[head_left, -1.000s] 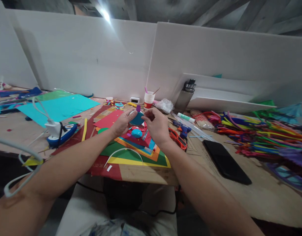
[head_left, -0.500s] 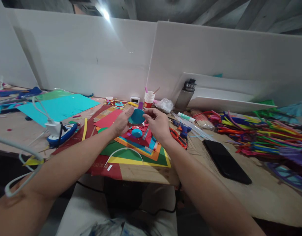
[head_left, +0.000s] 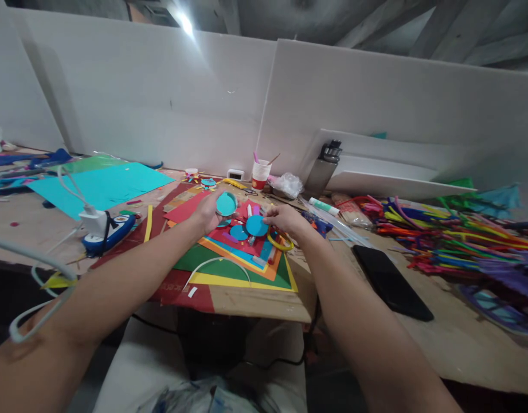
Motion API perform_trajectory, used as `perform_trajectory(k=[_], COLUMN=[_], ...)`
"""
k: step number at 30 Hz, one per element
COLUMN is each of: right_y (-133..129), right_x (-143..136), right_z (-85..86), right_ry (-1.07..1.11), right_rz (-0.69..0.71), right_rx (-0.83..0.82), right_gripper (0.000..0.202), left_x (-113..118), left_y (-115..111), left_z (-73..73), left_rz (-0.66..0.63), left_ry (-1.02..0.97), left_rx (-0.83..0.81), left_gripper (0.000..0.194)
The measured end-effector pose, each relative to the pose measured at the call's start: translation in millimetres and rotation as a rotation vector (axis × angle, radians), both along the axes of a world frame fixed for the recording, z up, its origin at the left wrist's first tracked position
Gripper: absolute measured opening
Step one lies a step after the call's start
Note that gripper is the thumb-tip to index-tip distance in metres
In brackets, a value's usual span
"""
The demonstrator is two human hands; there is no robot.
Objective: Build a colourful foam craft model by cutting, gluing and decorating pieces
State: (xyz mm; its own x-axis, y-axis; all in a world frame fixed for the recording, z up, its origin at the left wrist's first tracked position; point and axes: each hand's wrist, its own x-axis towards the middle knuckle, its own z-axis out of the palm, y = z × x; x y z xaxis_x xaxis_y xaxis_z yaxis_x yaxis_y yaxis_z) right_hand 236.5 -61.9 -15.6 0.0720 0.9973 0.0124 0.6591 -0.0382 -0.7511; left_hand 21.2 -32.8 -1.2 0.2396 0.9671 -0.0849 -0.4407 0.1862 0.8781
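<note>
Hands (head_left: 208, 214) holding turquoise dish (head_left: 226, 204), blue disc (head_left: 257, 226)

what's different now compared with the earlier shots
The hands no longer meet at one round piece. The right hand has moved right, pinching a blue disc by its edge; the left hand, slightly further left, holds a rimmed teal piece. The phone, bottle and cups stayed put.

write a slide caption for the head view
Left hand holds a round teal-lined piece, right hand a blue disc, above layered colored paper.
</note>
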Motion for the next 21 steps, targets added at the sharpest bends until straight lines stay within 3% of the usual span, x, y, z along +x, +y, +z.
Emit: perform_trajectory(k=[5,12,18,21], right_y=[-4,-18,-29,-45], right_x=[-4,-12,0,20], right_z=[3.2,15.0,31.4,32.0], right_ry=[-0.100,-0.268,-0.287,-0.401], right_rz=[0.014,-0.019,-0.244,-0.361], right_rx=[-0.026,0.081,0.389,0.416], right_gripper=[0.006,0.009,0.021,0.024], left_x=[-1,-1,-2,-2], left_y=[-1,-4,-12,-18], left_z=[1.2,-0.7,-3.2,-0.4], left_rz=[0.007,-0.129,-0.209,-0.255], left_ry=[-0.067,-0.103,-0.073,-0.073], left_rx=[0.004,0.030,0.336,0.445], left_gripper=[0.032,0.028,0.029,0.031])
